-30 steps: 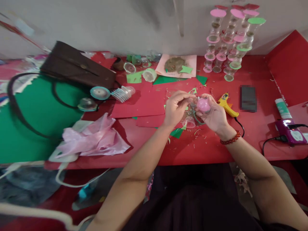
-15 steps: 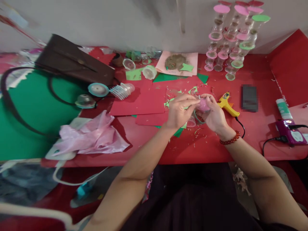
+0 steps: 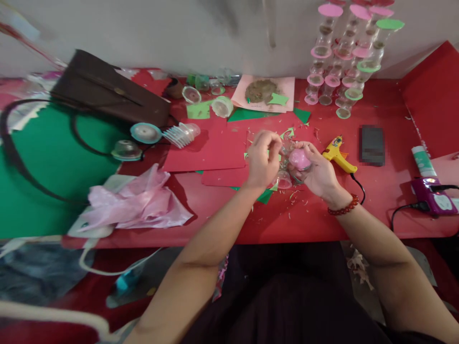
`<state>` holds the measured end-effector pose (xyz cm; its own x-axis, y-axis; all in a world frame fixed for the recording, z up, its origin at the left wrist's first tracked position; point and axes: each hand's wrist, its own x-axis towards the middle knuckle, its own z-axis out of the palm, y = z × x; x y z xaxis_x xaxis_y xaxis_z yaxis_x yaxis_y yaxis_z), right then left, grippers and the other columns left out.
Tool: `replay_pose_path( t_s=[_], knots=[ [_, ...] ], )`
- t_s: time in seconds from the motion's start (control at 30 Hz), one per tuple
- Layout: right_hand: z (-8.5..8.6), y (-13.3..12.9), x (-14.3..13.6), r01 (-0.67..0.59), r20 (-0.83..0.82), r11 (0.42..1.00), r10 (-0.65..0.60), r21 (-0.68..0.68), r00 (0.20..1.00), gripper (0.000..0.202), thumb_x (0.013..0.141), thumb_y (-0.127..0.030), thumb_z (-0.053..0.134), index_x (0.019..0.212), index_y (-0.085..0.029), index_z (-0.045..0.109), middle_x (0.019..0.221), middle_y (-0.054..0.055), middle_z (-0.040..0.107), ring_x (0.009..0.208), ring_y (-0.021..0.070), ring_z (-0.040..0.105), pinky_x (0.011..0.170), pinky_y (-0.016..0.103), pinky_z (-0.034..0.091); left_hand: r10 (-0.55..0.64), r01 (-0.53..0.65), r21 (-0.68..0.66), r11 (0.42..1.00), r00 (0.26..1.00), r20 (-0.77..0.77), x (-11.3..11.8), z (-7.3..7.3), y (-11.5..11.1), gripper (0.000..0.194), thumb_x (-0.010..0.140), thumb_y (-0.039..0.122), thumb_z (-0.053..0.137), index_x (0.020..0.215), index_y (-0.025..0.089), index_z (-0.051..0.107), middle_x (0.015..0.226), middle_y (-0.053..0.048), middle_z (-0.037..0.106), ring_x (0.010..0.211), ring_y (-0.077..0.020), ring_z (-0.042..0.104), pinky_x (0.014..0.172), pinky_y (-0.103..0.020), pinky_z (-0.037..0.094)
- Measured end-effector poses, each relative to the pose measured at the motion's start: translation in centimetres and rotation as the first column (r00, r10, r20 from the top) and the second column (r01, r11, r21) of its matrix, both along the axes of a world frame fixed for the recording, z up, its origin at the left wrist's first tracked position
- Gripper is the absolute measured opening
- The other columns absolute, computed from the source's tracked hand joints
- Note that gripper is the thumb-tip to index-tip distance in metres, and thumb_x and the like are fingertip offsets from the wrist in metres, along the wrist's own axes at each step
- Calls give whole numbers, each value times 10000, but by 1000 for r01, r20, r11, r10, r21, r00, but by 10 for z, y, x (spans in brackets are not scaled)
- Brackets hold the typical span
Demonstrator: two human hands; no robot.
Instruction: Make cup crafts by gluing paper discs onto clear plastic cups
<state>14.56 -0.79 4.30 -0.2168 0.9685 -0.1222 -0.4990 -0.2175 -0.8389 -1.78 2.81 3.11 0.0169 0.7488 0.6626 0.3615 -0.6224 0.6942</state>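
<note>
My right hand (image 3: 318, 171) grips a clear plastic cup (image 3: 300, 159) with a round pink face turned up. To the left of it, my left hand (image 3: 264, 155) hangs just apart from the cup, its fingers curled and pinched together. Whatever is between those fingertips, if anything, is too small to make out. Under the hands a clear cup with a pinkish rim (image 3: 283, 180) lies on the red table, among thin paper trimmings (image 3: 294, 197). A yellow glue gun (image 3: 339, 155) rests just right of my right hand.
Stacked cups with pink and green discs (image 3: 332, 81) stand at the back right. A black box (image 3: 372, 145), a glue stick (image 3: 423, 161) and a purple power adapter (image 3: 433, 195) lie to the right. Red paper (image 3: 211, 153), a brown bag (image 3: 111, 91) and a pink plastic bag (image 3: 136, 200) lie left.
My left hand has moved left, off the cup's edge, leaving a gap. The cup in my right hand has shifted slightly left, and its pink face shows more fully.
</note>
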Motion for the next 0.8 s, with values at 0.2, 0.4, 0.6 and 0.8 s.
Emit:
replay_pose_path(
  t_s=[0.2, 0.4, 0.6, 0.8],
  knots=[
    [-1, 3, 4, -18, -32, 1000, 18, 15, 999, 317, 884, -544, 734, 973, -280, 583, 823, -4, 659, 652, 142, 585, 525, 268, 424, 39, -11, -241, 970, 993, 112, -15, -8, 20, 446, 1028, 478, 556, 660, 228, 517, 623, 9, 554, 614, -132, 535, 631, -288, 451],
    [-2, 4, -1, 103, -17, 991, -102, 86, 995, 206, 887, -413, 736, 978, -293, 596, 977, -5, 666, 743, 134, 579, 601, 267, 479, -305, 366, -378, 851, 928, 212, -8, 4, 7, 295, 883, 339, 742, 1163, 248, 755, 846, -16, 709, 622, -110, 597, 576, -248, 497],
    [-1, 1, -3, 143, -27, 978, -140, 152, 990, 221, 909, -435, 747, 998, -312, 586, 866, -34, 571, 685, 120, 542, 605, 261, 494, -366, 534, -537, 653, 844, 393, 2, 15, -10, 441, 774, 285, 796, 1206, 198, 813, 737, -7, 762, 563, -107, 621, 581, -261, 556],
    [0, -1, -6, 117, -36, 978, -112, 172, 993, 242, 915, -465, 733, 1003, -308, 570, 773, -49, 550, 606, 124, 513, 555, 276, 474, -341, 527, -567, 633, 848, 407, 3, 15, -9, 432, 743, 267, 757, 1160, 183, 834, 642, -3, 755, 546, -138, 689, 558, -259, 580]
  ],
)
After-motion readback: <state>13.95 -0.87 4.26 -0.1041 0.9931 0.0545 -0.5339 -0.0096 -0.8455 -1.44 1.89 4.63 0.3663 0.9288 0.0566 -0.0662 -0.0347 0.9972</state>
